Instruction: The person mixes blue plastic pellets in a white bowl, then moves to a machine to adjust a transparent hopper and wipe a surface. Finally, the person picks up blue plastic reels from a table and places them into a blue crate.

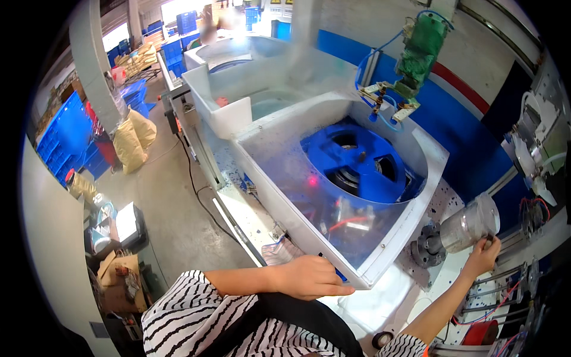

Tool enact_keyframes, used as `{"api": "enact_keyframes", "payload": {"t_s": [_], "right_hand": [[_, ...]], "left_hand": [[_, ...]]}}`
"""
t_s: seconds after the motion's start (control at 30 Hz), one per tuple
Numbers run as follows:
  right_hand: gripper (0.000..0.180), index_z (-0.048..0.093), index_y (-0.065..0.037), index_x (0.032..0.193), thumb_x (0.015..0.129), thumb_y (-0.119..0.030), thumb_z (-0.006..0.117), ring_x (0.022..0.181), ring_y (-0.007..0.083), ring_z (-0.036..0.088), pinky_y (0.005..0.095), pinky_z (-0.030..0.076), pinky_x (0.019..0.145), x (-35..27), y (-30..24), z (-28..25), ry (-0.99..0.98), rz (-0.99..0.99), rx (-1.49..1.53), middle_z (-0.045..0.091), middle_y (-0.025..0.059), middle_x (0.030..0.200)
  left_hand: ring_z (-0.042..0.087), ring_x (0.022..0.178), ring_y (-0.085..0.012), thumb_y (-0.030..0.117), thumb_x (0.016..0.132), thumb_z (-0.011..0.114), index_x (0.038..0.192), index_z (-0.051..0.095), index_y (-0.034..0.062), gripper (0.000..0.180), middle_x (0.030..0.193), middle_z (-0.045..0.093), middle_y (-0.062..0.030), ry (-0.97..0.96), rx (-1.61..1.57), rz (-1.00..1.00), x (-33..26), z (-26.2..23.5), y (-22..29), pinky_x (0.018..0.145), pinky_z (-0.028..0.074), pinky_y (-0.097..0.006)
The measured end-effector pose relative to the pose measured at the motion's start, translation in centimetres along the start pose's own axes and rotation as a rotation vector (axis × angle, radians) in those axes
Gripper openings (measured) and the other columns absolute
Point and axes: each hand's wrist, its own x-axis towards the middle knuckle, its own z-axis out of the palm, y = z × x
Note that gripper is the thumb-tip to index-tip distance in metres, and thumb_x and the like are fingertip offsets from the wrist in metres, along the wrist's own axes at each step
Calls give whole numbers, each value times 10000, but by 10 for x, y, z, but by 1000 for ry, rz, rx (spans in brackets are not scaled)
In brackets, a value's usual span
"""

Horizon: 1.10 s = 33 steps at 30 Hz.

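Observation:
At the lower right my right hand [485, 257] is closed on the near lower rim of a clear cylindrical container [467, 227]. The container tilts on its side, its narrow end against a round dark metal fitting [428, 247]. My left hand [312, 278] lies palm down beside the front corner of a white machine basin [369, 271]. One finger is stretched along that corner; the others bend, and nothing shows in them. In the basin sits a blue spoked wheel [360, 162], with blue bits around it.
Above the basin hangs a green machine head [421, 53] with blue air hoses. A second white basin [226, 116] adjoins behind. Rods and wires [499, 291] crowd the right side. Blue crates [65, 140], sacks [129, 146] and a black cable [199, 196] lie leftward.

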Motion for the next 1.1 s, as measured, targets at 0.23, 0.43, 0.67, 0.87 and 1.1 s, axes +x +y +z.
{"api": "enact_keyframes", "payload": {"t_s": [0.23,0.43,0.67,0.87,1.1], "right_hand": [[280,623,-119,948,686,-120,721,820,280,631,360,501,665,7,-16,19,228,-69,-18,633,52,944],[265,553,-134,983,753,-138,683,810,303,626,402,505,633,21,-18,22,253,210,-67,591,39,982],[176,603,-60,915,810,-200,622,800,362,620,422,486,706,49,31,32,235,637,273,647,122,871],[186,620,-11,843,847,-196,597,696,217,651,343,487,593,66,67,61,-37,781,599,673,104,770],[227,574,26,1019,963,-162,460,858,215,701,273,594,686,152,37,58,-475,1022,1333,692,170,983]], "left_hand": [[610,707,-216,34,680,651,1153,635,102,478,887,667,-29,8,82,-94,-18,-13,3,611,461,-327],[578,638,-226,-18,656,668,1065,659,71,418,821,655,-47,26,94,-84,-8,-7,10,552,425,-329],[575,636,-229,-21,643,677,1072,660,83,442,816,645,-38,21,82,-38,-4,-2,12,548,426,-325],[584,639,-218,-19,649,667,1049,679,82,412,790,642,-33,-4,76,-52,5,4,14,562,445,-322],[582,620,-237,-45,630,653,1059,651,74,445,777,637,-52,7,88,-90,11,10,14,559,444,-333]]}}
